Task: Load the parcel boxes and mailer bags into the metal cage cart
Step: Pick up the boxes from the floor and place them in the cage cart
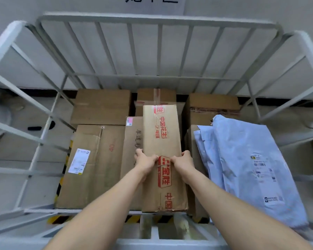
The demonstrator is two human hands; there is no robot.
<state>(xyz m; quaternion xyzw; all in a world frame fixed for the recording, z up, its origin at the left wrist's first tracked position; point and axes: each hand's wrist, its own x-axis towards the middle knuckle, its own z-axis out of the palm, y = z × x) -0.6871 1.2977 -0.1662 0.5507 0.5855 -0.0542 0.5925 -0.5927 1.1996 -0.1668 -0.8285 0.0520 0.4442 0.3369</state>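
A long narrow cardboard box with red print [162,134] lies lengthwise in the middle of the white metal cage cart [157,18]. My left hand [145,162] grips its left edge and my right hand [183,162] grips its right edge, fingers curled over the top face. Left of it lies a large flat box with a white label [90,166]. Pale blue mailer bags [249,166] lean at the cart's right side. More brown boxes [101,105] fill the back row.
The cart stands against a grey wall with a paper sign [152,2] above it. Its barred sides [25,109] rise left and right, and the low front rail [152,242] is below my forearms. Yellow-black floor tape [61,179] shows under the cart.
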